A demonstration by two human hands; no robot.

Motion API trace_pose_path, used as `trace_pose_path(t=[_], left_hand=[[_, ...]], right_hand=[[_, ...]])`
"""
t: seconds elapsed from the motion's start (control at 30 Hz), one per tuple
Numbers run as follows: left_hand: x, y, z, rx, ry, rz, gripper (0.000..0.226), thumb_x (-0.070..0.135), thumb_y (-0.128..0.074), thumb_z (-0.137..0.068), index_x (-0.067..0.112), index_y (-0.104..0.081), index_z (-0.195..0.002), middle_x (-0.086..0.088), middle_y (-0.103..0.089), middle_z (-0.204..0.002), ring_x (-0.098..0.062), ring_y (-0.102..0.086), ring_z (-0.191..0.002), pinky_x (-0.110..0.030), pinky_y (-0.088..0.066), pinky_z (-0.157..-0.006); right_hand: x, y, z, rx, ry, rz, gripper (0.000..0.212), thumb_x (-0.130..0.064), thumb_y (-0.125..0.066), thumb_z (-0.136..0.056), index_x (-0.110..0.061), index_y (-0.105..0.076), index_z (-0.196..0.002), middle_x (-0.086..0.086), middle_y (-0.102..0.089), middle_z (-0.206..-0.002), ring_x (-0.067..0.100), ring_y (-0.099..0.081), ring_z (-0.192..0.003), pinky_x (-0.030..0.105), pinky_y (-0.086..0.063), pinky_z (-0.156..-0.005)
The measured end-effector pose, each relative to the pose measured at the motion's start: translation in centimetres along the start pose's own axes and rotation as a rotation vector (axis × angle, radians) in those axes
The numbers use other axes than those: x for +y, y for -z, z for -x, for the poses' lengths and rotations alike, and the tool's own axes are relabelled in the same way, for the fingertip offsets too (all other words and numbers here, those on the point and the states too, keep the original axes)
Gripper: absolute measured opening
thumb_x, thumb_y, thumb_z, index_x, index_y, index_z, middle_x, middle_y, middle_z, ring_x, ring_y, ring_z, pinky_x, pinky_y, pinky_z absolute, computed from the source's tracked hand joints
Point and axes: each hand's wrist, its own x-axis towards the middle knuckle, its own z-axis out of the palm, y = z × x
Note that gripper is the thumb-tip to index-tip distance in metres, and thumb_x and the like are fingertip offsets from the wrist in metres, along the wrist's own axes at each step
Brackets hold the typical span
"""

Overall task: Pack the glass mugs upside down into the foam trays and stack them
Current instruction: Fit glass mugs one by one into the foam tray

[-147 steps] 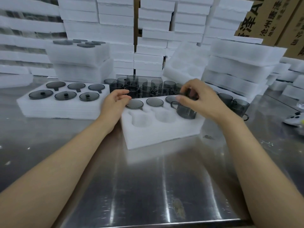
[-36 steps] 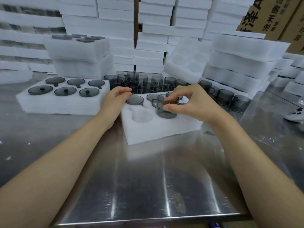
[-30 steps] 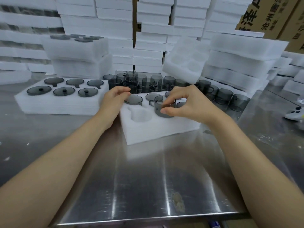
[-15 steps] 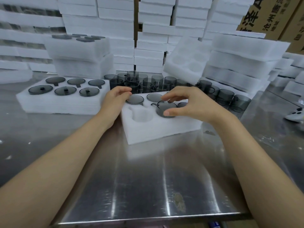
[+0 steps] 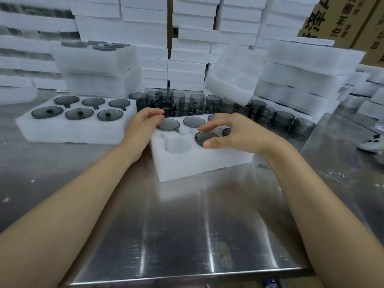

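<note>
While left hand (image 5: 143, 128) grips foam tray (image 5: 197, 163), right hand (image 5: 239, 134) hovers loose-fingered over base-up mug (image 5: 204, 136).

Steel table (image 5: 187, 235), printed cardboard boxes (image 5: 340, 19), white controller (image 5: 372, 143)

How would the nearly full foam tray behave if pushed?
It would likely slide easily, since the foam tray sits on the smooth steel table. Probably light but stiff, holding its block shape. The seated mugs, sunk flush in pockets, should not tip.

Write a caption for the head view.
Left hand holds the tray; open right hand over an upturned mug seated beside an empty slot.
</note>
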Motion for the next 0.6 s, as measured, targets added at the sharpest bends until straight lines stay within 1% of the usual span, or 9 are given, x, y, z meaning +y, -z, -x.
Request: trace_pose_path(t=[0.03,0.1,0.17,0.23,0.3,0.4,0.47,0.53,0.6], left_hand=[[0.0,0.0,0.0,0.0,-0.002,0.001,0.019,0.009,-0.055,-0.091,0.021,-0.065,-0.103,0.007,-0.065,-0.096,-0.001,-0.058,-0.084,-0.013,-0.044,-0.08],[0.0,0.0,0.0,-0.002,-0.003,-0.003,0.02,0.009,-0.055,-0.091,0.021,-0.065,-0.103,0.006,-0.066,-0.097,0.0,-0.058,-0.084,-0.013,-0.043,-0.079],[0.0,0.0,0.0,-0.001,0.002,-0.003,0.02,0.009,-0.055,-0.091,0.021,-0.065,-0.103,0.005,-0.066,-0.099,-0.001,-0.058,-0.085,-0.015,-0.043,-0.08],[0.0,0.0,0.0,0.004,0.003,-0.001,0.019,0.01,-0.056,-0.091,0.02,-0.066,-0.104,0.006,-0.065,-0.096,0.0,-0.057,-0.083,-0.014,-0.042,-0.078],[0.0,-0.1,0.0,0.005,0.001,-0.004,0.018,0.011,-0.057,-0.092,0.02,-0.066,-0.105,0.007,-0.064,-0.093,0.0,-0.057,-0.082,-0.014,-0.042,-0.078],[-0.1,-0.1,0.0,0.007,0.0,-0.008,0.018,0.013,-0.058,-0.092,0.02,-0.066,-0.106,0.007,-0.065,-0.095,0.0,-0.057,-0.082,-0.014,-0.042,-0.078],[-0.1,-0.1,-0.1,0.009,0.001,-0.009,0.018,0.013,-0.058,-0.092,0.02,-0.066,-0.106,0.007,-0.065,-0.095,0.001,-0.057,-0.082,-0.014,-0.042,-0.078],[-0.1,-0.1,-0.1,0.009,0.007,-0.006,0.018,0.013,-0.058,-0.092,0.02,-0.066,-0.106,0.006,-0.065,-0.096,0.0,-0.057,-0.082,-0.015,-0.043,-0.08],[-0.1,-0.1,-0.2,0.011,0.013,-0.002,0.017,0.012,-0.058,-0.092,0.021,-0.066,-0.104,0.005,-0.066,-0.098,-0.002,-0.057,-0.083,-0.018,-0.044,-0.084]], right_hand=[[0.0,0.0,0.0,0.003,-0.003,-0.013,0.036,-0.038,-0.079,-0.074,-0.034,-0.07,-0.109,-0.027,-0.065,-0.097,-0.014,-0.053,-0.103,0.001,-0.037,-0.078],[0.4,0.0,-0.1,0.09,-0.019,-0.126,0.028,-0.039,-0.075,-0.079,-0.032,-0.071,-0.106,-0.021,-0.07,-0.097,-0.009,-0.06,-0.099,0.004,-0.042,-0.081],[1.5,0.2,-0.3,0.331,-0.056,-0.225,0.018,-0.035,-0.067,-0.088,-0.026,-0.072,-0.103,-0.017,-0.072,-0.09,-0.002,-0.065,-0.091,0.011,-0.046,-0.081],[3.2,0.7,-0.3,0.602,-0.125,-0.07,0.016,-0.024,-0.06,-0.092,-0.02,-0.072,-0.103,-0.01,-0.07,-0.092,0.008,-0.062,-0.085,0.016,-0.045,-0.077],[5.6,1.5,0.1,0.746,-0.225,0.154,0.024,-0.011,-0.055,-0.09,-0.013,-0.069,-0.11,0.006,-0.063,-0.111,0.022,-0.06,-0.088,0.03,-0.047,-0.083],[8.8,2.6,1.4,0.849,-0.486,0.272,0.045,-0.009,-0.049,-0.088,-0.014,-0.052,-0.132,0.004,-0.034,-0.146,0.031,-0.056,-0.108,0.036,-0.043,-0.086],[10.3,3.3,2.2,0.851,-0.624,0.28,0.056,-0.01,-0.049,-0.088,-0.014,-0.039,-0.142,0.002,-0.019,-0.155,0.033,-0.052,-0.116,0.036,-0.039,-0.083],[11.3,3.9,2.7,0.789,-0.718,0.278,0.06,-0.011,-0.05,-0.088,-0.011,-0.032,-0.145,0.007,-0.018,-0.156,0.034,-0.046,-0.123,0.04,-0.041,-0.088],[11.6,4.3,2.8,0.738,-0.762,0.266,0.058,-0.011,-0.051,-0.087,-0.007,-0.034,-0.142,0.013,-0.025,-0.149,0.038,-0.045,-0.122,0.043,-0.041,-0.091]])
